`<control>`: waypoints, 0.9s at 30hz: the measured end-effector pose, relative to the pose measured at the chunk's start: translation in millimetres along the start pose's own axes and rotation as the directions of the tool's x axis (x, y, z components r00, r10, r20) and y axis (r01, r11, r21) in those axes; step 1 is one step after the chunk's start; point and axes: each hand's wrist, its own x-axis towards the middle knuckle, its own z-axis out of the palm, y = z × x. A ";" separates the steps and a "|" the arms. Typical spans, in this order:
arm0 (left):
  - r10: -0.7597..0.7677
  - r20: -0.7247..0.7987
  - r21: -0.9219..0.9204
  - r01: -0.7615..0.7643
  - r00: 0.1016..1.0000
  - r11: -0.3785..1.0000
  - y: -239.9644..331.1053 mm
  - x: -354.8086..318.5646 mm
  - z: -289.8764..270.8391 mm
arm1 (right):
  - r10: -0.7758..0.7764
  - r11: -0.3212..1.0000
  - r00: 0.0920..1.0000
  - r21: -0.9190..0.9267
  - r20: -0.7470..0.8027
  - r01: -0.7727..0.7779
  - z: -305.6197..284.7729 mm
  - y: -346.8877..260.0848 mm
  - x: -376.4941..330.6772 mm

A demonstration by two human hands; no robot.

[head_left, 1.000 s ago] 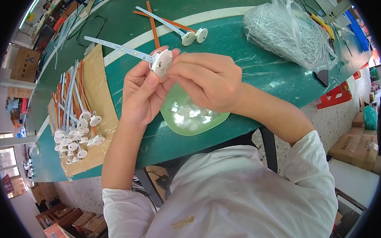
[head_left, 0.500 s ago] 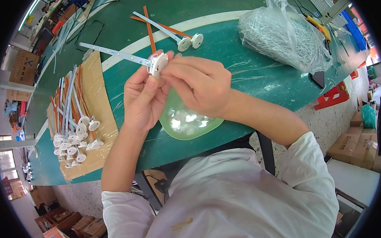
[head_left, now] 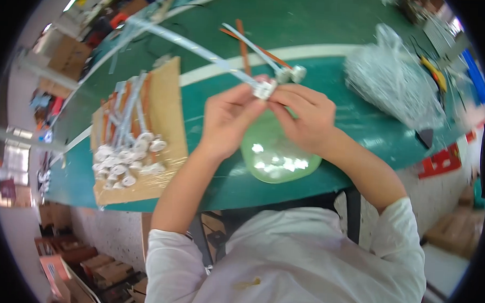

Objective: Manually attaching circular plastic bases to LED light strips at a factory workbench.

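Note:
Over the green table (head_left: 214,190), my left hand (head_left: 226,121) pinches a white round end cap (head_left: 264,90) between thumb and fingers. From that cap a pale LED strip (head_left: 195,49) runs up to the far left. My right hand (head_left: 309,117) is closed, its thumb and fingertips meeting at the cap's right edge; whatever they grip is too small and blurred to make out. Beneath my hands lies a light green bowl (head_left: 279,178) with shiny clear contents. Just beyond them, more white-capped pieces (head_left: 297,74) rest on the table with white and orange strips.
On the left, a cardboard sheet (head_left: 168,103) bears a pile of capped strips (head_left: 122,160), white and orange. A clear plastic bag (head_left: 391,84) of thin white pieces sits at right, near a yellow-handled tool (head_left: 435,74). A red crate (head_left: 440,162) stands past the table edge.
My view has shifted, so the table and hands appear farther right. The cap has tilted, and its strip now points more steeply away. My right hand stays at the cap.

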 end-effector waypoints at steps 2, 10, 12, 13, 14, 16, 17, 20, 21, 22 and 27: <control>0.024 -0.008 0.208 -0.022 1.000 0.978 20.7 0.2 -12.5 | 0.004 0.999 0.999 0.052 0.045 -0.007 -7.1 1.7 4.7; -0.067 -0.424 0.877 0.391 0.903 -0.280 184.8 -79.0 -142.0 | -0.131 0.986 0.987 0.112 0.097 0.120 -13.8 7.0 1.0; -0.082 -0.485 0.806 0.409 0.871 -0.427 198.8 -102.3 -161.2 | -0.172 0.979 0.975 0.134 0.141 0.153 -10.3 7.0 -2.2; -0.004 -0.490 0.781 0.437 0.872 -0.446 198.7 -110.7 -165.9 | -0.204 0.974 0.964 0.134 0.169 0.183 -8.7 6.5 -4.1; 0.128 -0.517 0.700 0.504 0.847 -0.506 193.9 -116.8 -166.9 | -0.228 0.972 0.939 0.123 0.258 0.202 -7.6 5.3 -6.1; 0.113 -0.432 0.784 0.434 0.895 -0.443 177.3 -121.3 -160.9 | -0.227 0.970 0.949 0.135 0.218 0.201 -4.9 4.7 -7.2; 0.182 -0.435 0.764 0.469 0.882 -0.444 167.8 -120.9 -154.6 | -0.226 0.971 0.936 0.135 0.270 0.196 -4.6 4.6 -7.4; 0.117 -0.470 0.738 0.462 0.875 -0.492 154.8 -113.5 -133.9 | -0.193 0.977 0.945 0.140 0.265 0.161 -6.1 7.6 -5.1; 0.176 -0.497 0.667 0.504 0.850 -0.549 153.4 -110.7 -127.6 | -0.193 0.977 0.953 0.136 0.232 0.165 -7.0 9.2 -3.9; 0.161 -0.532 0.632 0.517 0.831 -0.578 156.0 -109.0 -122.9 | -0.200 0.977 0.955 0.122 0.220 0.176 -9.0 10.9 -3.6; 0.037 -0.606 0.637 0.513 0.794 -0.575 161.9 -105.8 -113.4 | -0.146 0.989 0.956 0.045 0.253 0.139 -14.4 17.8 -3.2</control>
